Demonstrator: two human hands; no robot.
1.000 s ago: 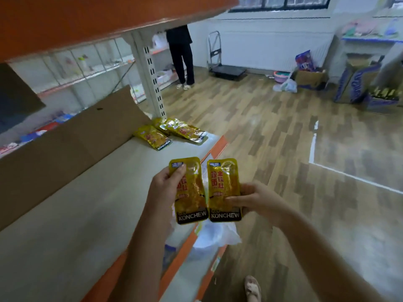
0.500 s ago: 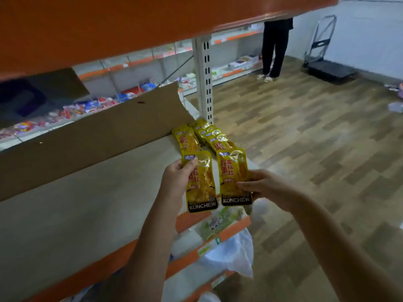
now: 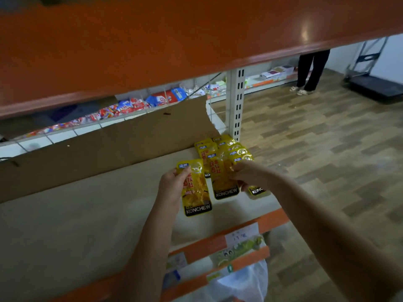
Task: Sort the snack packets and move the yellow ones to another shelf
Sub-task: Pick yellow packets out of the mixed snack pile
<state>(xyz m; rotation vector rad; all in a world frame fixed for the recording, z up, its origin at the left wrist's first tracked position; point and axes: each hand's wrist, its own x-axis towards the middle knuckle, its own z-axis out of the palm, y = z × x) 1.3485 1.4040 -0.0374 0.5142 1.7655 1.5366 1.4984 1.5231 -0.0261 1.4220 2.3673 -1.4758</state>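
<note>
Now, cardboard sheet [image 3: 104, 147] leans along back edge of beige shelf [image 3: 65, 225]. Left hand [image 3: 172, 188] pinches yellow KONCHEW packet [image 3: 196, 190] by its left edge, thumb on front, packet over shelf near front edge. Right hand [image 3: 248, 173] grips second yellow KONCHEW packet [image 3: 222, 177], fingers curled on its right side. Behind both, pile of yellow packets [image 3: 224, 149] lies at shelf's back right corner, beside white slotted upright [image 3: 237, 105]. Far right: standing person's legs [image 3: 311, 70], wood-pattern floor [image 3: 327, 149].

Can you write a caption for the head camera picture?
Two hands lay yellow packets beside the pile on the shelf.
</note>
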